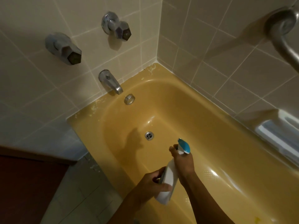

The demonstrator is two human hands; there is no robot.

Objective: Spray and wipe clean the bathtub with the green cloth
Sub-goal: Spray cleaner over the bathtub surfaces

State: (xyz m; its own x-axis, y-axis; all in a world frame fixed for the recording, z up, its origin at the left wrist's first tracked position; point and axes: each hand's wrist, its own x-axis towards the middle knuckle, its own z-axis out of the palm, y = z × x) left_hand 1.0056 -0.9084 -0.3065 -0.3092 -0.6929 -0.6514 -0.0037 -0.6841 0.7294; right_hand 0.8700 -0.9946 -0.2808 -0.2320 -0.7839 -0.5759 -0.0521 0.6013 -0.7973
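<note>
A white spray bottle point(168, 180) with a blue-and-white trigger head point(183, 145) is held over the yellow bathtub point(218, 135), its nozzle aimed toward the drain point(149, 135). My left hand point(153, 183) grips the bottle's lower body. My right hand point(182, 160) wraps the neck, with fingers at the trigger. No green cloth is in view.
On the tiled wall are two chrome tap handles point(64, 49) point(118, 26), a spout point(111, 82) and an overflow cap point(129, 99). A grab bar point(284, 36) and a white soap dish point(281, 133) are on the right wall. A brown cabinet point(29, 183) stands at lower left.
</note>
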